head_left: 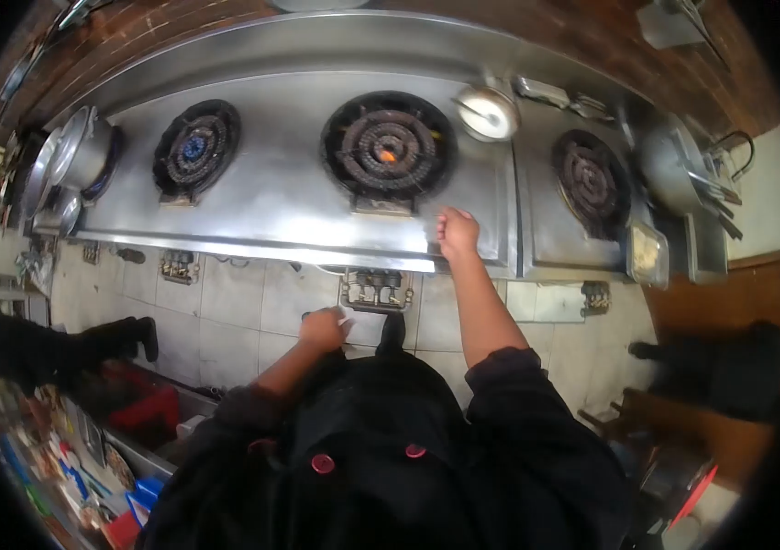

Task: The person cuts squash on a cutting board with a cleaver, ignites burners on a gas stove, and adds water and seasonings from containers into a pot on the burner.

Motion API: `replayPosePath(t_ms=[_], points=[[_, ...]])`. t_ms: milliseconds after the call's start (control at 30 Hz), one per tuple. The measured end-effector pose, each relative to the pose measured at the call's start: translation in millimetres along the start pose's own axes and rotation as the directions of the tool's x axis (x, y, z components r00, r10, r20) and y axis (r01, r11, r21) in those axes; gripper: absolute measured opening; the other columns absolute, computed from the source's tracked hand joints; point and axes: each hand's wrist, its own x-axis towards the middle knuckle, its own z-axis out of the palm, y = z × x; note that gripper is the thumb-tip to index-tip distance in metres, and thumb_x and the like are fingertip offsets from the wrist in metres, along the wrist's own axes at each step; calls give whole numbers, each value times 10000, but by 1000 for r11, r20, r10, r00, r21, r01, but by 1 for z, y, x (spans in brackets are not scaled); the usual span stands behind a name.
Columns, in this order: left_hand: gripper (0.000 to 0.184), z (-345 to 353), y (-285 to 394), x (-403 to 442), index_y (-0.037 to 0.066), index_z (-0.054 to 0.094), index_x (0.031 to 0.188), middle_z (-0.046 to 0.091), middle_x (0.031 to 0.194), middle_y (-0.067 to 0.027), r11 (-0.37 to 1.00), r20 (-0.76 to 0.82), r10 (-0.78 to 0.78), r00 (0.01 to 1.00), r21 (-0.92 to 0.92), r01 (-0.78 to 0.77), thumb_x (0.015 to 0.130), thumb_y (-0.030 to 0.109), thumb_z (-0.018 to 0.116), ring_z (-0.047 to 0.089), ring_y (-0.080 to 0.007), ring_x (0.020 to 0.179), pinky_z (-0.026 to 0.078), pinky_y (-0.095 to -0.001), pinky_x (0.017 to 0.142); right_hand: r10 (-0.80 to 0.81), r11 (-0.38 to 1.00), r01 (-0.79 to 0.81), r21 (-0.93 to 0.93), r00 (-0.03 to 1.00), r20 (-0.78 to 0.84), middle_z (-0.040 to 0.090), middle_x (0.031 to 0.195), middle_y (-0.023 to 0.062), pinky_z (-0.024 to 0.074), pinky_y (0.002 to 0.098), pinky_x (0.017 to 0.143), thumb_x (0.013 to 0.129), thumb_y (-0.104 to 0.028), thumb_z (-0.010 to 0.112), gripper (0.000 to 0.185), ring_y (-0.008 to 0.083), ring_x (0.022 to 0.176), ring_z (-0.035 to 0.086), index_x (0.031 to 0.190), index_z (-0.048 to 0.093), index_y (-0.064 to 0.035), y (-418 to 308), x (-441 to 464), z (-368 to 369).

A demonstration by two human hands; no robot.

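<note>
My right hand [458, 231] is over the front part of the steel stove top [271, 215], right of the middle burner [388, 148], its fingers curled in; what they hold, if anything, is too small to tell. Low in front of my body, my left hand [324, 328] is closed on a small white thing [346, 317], near the gas valves [376, 291] below the stove's front edge. A small orange flame shows in the middle burner. The left burner [195, 148] glows blue at its centre.
A pot [82, 158] stands at the far left. Behind and right of the middle burner sits a bowl with white contents [487, 114]. A third burner [591, 179] and a tray [648, 255] are at the right. Dark-clothed people stand left [50, 348] and right [729, 367].
</note>
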Motion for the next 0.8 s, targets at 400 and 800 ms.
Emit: replayPosePath(t_ms=[400, 800], points=[[359, 25, -219, -164, 23, 675, 914, 675, 936, -195, 868, 140, -492, 859, 13, 496, 836, 364, 594, 626, -382, 933, 486, -449, 852, -52, 998, 50, -27, 997, -52, 541, 669, 45, 349, 254, 386, 826, -65, 551, 86, 122, 487, 484, 907, 541, -36, 14, -2, 20], [428, 28, -399, -231, -4, 665, 956, 659, 1018, -210, 671, 156, -712, 684, -137, 729, 847, 389, 534, 609, -378, 1008, 465, -432, 917, -249, 920, 343, -191, 886, 392, 536, 639, 31, 337, 241, 407, 869, -75, 592, 78, 104, 468, 458, 917, 580, -15, -43, -169, 131]])
